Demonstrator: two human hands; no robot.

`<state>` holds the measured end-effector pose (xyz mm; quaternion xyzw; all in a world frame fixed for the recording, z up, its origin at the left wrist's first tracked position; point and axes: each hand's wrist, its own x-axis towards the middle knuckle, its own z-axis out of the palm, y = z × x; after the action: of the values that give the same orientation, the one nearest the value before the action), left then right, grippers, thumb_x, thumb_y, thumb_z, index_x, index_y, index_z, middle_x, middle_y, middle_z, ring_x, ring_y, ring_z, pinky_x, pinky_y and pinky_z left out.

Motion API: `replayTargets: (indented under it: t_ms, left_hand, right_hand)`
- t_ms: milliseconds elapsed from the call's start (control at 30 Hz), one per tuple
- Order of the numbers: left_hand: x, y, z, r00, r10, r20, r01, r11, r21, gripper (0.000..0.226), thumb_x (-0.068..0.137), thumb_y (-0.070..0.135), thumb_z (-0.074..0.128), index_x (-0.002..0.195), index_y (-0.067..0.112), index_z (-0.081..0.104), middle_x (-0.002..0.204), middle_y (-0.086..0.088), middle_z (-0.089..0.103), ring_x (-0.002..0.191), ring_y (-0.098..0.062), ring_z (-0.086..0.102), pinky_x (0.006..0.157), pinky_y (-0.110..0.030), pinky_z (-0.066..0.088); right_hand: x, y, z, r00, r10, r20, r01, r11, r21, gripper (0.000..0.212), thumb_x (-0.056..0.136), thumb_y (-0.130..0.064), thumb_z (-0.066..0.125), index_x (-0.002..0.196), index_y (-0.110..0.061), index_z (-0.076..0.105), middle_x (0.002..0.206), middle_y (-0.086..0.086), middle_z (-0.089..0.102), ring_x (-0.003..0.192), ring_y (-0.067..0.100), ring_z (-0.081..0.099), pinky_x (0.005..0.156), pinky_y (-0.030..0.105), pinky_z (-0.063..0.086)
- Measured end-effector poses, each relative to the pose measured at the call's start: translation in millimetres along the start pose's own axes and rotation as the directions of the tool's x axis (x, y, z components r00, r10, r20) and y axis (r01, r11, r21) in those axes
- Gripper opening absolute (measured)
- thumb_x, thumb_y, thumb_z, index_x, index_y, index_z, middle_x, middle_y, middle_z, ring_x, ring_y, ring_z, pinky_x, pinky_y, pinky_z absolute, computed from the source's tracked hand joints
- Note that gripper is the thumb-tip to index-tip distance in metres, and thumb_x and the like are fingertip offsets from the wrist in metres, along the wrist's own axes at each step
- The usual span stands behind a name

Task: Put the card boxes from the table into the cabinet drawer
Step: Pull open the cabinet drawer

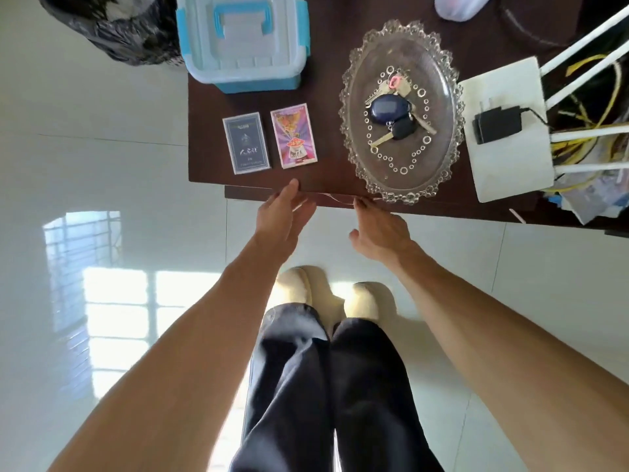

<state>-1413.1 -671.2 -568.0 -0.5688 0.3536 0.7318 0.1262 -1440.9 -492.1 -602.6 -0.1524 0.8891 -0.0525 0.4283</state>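
Two card boxes lie flat near the front left of the dark wooden cabinet top [326,97]: a dark blue card box [246,142] and, just to its right, a pink-and-purple card box [293,135]. Below the top's front edge, the drawer front [252,193] shows as a narrow dark strip. My left hand [284,212] reaches to that edge with fingers spread and holds nothing; its thumb tip touches the top's edge. My right hand [379,233] is just below the edge, fingertips at the strip, fingers loosely apart and empty.
A white-and-blue lidded plastic bin [243,39] stands behind the boxes. A glass oval tray [360,158] holds keys [394,112]. A white router [503,131] with a black adapter [497,124] and tangled cables sit at the right. A black bag is at the top left. Glossy tiled floor lies below.
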Motion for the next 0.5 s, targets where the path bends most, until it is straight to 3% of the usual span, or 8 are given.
replayTargets:
  t_ms: [133, 367, 500]
  left_hand:
    - [1.8, 5.1, 6.4, 1.0, 0.019, -0.023, -0.02, 0.999, -0.044, 0.027, 0.097, 0.015, 0.058, 0.117, -0.002, 0.061, 0.11, -0.019, 0.074, 0.098, -0.025, 0.074, 0.084, -0.032, 0.061]
    - [-8.5, -0.4, 5.5, 0.997, 0.055, -0.06, -0.056, 0.998, -0.017, 0.016, 0.095, 0.009, 0.059, 0.108, -0.001, 0.063, 0.113, -0.02, 0.072, 0.102, -0.027, 0.073, 0.095, -0.037, 0.057]
    - [-14.2, -6.6, -1.7, 0.991, 0.008, -0.137, -0.005, 1.0, 0.023, 0.015, 0.097, 0.011, 0.058, 0.104, -0.001, 0.063, 0.108, -0.019, 0.074, 0.094, -0.029, 0.075, 0.087, -0.036, 0.061]
  right_hand:
    - [7.7, 6.5, -2.2, 1.0, 0.002, 0.028, -0.003, 0.999, 0.044, 0.064, 0.092, -0.025, 0.057, 0.152, -0.012, 0.038, 0.155, 0.001, 0.044, 0.14, 0.026, 0.047, 0.107, 0.045, 0.047]
    - [-4.4, 2.4, 4.4, 0.997, 0.03, 0.072, -0.035, 0.997, 0.071, 0.071, 0.093, -0.026, 0.058, 0.156, -0.014, 0.029, 0.163, -0.003, 0.031, 0.134, 0.031, 0.053, 0.103, 0.044, 0.044]
    - [-19.4, -0.4, 16.6, 0.994, 0.044, 0.104, -0.052, 0.996, 0.073, 0.069, 0.094, -0.028, 0.056, 0.156, -0.014, 0.028, 0.162, -0.003, 0.032, 0.132, 0.032, 0.055, 0.102, 0.044, 0.045]
